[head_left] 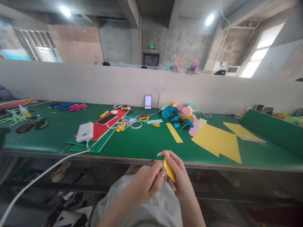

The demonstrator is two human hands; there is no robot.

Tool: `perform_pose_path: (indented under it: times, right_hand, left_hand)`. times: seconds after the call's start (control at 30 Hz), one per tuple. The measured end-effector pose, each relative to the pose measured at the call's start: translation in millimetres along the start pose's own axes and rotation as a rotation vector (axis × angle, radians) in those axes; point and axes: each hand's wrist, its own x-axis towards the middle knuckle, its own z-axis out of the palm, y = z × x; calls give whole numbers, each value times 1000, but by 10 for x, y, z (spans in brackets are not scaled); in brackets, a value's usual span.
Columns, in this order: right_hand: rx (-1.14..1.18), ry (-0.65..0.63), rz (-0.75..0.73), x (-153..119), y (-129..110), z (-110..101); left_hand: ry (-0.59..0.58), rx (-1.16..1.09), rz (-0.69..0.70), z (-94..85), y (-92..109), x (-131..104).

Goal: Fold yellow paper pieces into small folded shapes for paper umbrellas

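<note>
A small folded piece of yellow paper [169,171] is held between my two hands, just in front of the table's near edge and above my lap. My left hand [151,178] pinches its left side with thumb and finger. Around its right side and top, the fingers of my right hand [178,170] are closed. On the table beyond lie a narrow yellow paper strip [174,132] and large yellow paper sheets [213,142]. A pile of paper flowers or umbrellas [176,113] in blue, pink and yellow sits farther back.
Yellow-handled scissors [144,118] lie among paper scraps. A white power bank [84,131] with a cable and a phone [107,119] rest on red and green boards to the left. Another phone [148,101] leans upright against the white partition [113,85]. Red-handled scissors [25,127] lie far left.
</note>
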Motion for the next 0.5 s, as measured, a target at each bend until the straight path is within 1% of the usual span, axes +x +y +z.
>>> perform_pose_path:
  times: [0.17,0.37,0.5]
  right_hand:
    - [-8,11,-2,-6,7,-6]
    - [-13,15,6,-17,-10,13]
    - [-15,22,0,-25,-12,18]
  left_hand:
    - [-52,-15,36,-9,-26,20]
    - [0,-14,-33,-21,37,-14]
    - [-44,-7,3,-36,25,-3]
